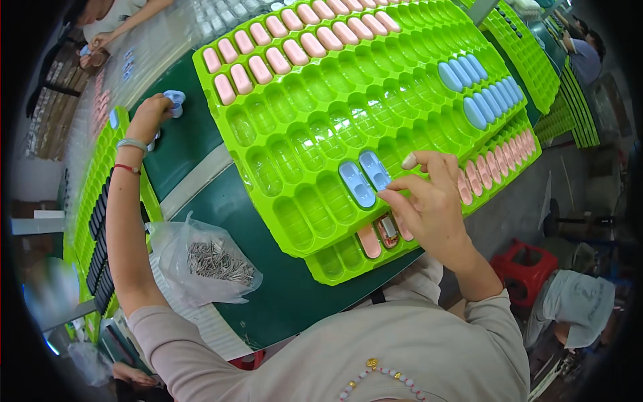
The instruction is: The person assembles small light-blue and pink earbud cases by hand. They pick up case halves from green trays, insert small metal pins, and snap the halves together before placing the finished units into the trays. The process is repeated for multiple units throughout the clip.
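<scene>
**Left hand (151, 115) and right hand (432, 201) working at green tray (298, 115)**

At ten o'clock, the left fingers are touching a pale-blue shell (176, 98) over the tabletop (194, 130); whether they are gripping it, I cannot tell. At three o'clock, the right thumb and forefinger are standing apart beside a blue case (374, 169) that is sitting in the tray. Metal pins (218, 261) are lying bagged at eight o'clock.
</scene>
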`<state>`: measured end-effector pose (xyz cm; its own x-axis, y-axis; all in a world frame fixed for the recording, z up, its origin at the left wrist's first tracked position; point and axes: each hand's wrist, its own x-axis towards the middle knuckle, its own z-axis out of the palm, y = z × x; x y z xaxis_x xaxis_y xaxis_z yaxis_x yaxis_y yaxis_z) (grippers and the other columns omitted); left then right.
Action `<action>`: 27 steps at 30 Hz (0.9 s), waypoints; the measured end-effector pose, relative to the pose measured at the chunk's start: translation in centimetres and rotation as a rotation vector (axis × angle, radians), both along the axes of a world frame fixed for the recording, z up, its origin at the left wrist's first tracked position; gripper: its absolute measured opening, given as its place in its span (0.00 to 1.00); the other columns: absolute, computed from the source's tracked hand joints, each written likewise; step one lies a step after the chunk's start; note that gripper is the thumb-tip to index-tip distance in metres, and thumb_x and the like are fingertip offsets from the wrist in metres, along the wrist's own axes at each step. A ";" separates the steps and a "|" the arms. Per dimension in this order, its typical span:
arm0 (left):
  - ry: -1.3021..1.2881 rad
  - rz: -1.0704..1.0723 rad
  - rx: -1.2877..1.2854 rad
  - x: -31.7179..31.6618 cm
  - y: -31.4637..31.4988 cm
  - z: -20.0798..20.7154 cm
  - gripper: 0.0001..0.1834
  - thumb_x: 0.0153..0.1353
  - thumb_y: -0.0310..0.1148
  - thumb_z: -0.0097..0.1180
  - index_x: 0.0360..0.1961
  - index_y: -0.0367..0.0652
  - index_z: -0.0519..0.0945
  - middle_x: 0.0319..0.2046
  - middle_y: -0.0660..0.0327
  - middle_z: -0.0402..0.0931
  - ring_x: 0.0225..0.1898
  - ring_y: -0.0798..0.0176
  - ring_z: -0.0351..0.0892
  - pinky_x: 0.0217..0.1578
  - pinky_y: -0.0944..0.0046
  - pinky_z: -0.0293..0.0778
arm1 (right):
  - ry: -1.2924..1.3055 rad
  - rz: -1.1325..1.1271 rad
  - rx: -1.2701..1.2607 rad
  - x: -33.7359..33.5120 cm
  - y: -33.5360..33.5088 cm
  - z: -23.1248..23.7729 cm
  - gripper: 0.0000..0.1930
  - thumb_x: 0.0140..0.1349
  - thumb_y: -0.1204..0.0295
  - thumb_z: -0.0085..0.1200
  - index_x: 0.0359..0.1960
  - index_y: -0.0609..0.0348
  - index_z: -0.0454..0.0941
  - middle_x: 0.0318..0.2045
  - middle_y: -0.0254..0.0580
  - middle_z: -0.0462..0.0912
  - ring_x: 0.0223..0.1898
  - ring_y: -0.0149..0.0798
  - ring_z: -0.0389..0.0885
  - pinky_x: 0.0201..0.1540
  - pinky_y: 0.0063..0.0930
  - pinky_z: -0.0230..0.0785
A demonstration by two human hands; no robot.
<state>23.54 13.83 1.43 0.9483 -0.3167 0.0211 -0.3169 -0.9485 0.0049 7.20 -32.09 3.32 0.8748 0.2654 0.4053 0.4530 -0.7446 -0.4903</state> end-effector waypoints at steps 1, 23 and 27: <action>-0.008 -0.006 0.006 0.0 0.4 0.0 0.10 0.45 0.21 0.55 0.32 0.40 0.78 0.31 0.54 0.74 0.36 0.49 0.74 0.39 0.57 0.70 | -0.006 -0.005 -0.011 0.1 0.7 0.1 0.08 0.39 0.72 0.63 0.22 0.59 0.79 0.35 0.39 0.71 0.39 0.44 0.65 0.41 0.36 0.59; -0.077 -0.114 -0.169 -5.2 -6.9 5.5 0.14 0.49 0.26 0.58 0.40 0.38 0.76 0.40 0.53 0.74 0.38 0.52 0.76 0.41 0.61 0.72 | 0.002 -0.096 0.008 0.1 3.3 -1.4 0.04 0.40 0.76 0.58 0.18 0.58 0.75 0.23 0.37 0.73 0.30 0.42 0.70 0.33 0.35 0.61; 0.094 -0.343 -0.499 -10.7 -17.9 7.2 0.20 0.51 0.34 0.60 0.46 0.39 0.74 0.42 0.55 0.74 0.37 0.59 0.76 0.37 0.64 0.73 | -0.033 -0.104 0.073 -0.5 3.1 -0.8 0.04 0.42 0.76 0.58 0.18 0.58 0.75 0.22 0.40 0.76 0.26 0.42 0.74 0.27 0.36 0.64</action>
<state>12.81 -4.06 8.61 0.7991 -0.5776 0.1667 -0.5803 -0.6687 0.4649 6.73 -28.95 2.55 0.8817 0.1432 0.4495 0.3925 -0.7512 -0.5307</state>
